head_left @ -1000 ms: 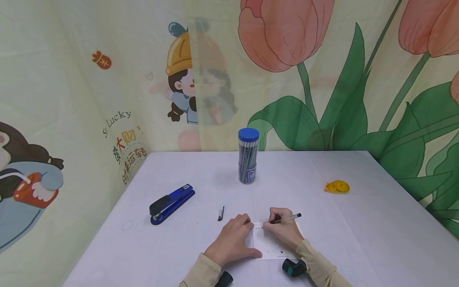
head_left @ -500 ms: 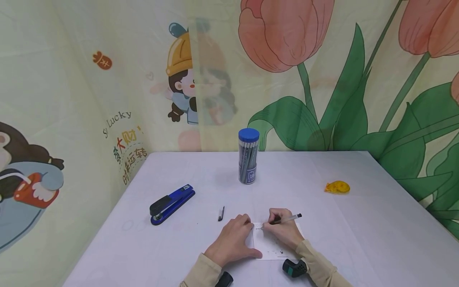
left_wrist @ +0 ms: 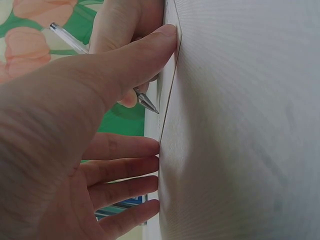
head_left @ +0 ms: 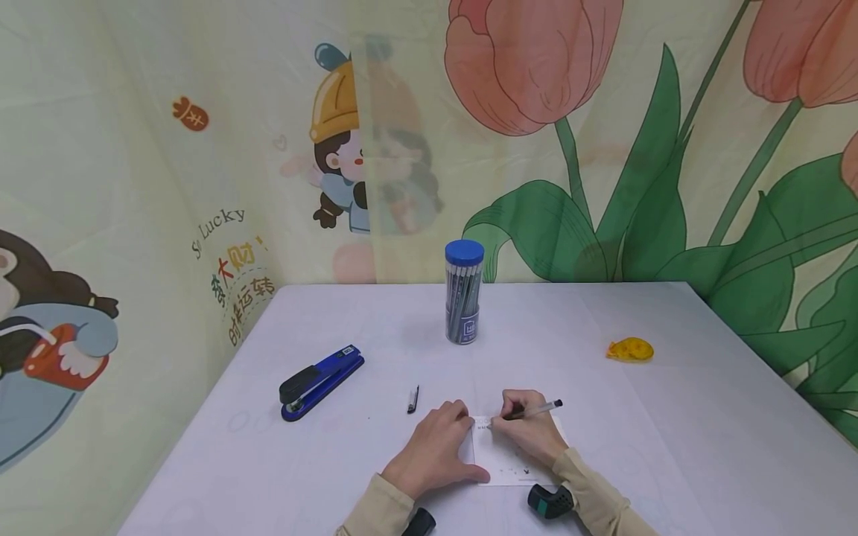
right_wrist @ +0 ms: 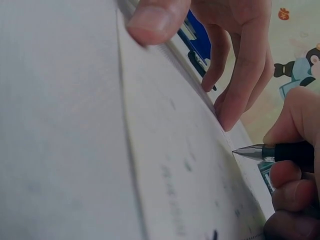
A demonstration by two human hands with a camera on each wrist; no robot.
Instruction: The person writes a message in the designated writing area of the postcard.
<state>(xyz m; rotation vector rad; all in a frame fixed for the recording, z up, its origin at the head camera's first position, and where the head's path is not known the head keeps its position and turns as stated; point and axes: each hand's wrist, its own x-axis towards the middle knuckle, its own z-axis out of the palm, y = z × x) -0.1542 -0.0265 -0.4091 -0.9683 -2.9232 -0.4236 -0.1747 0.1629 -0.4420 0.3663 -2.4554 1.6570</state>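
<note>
A pen [head_left: 546,406] with a clear barrel and black grip is pinched in my right hand [head_left: 532,430]. Its tip meets the upper part of a small white sheet of paper [head_left: 503,465], as the right wrist view of the pen [right_wrist: 257,151] also shows. Small dark marks run along the sheet's top and bottom. My left hand [head_left: 432,454] rests at the sheet's left edge, thumb on its lower corner and fingers fairly straight; the left wrist view shows those fingertips [left_wrist: 150,146] touching down. Part of the paper is hidden under my right hand.
A pen cap [head_left: 412,400] lies just beyond my left hand. Farther left is a blue and black stapler [head_left: 322,382]. At the back stands a clear tub of pencils [head_left: 463,298] with a blue lid. A small yellow object [head_left: 630,349] lies at the right.
Both hands stay in nearly the same place. The pen has shifted only very slightly at the top of the sheet.
</note>
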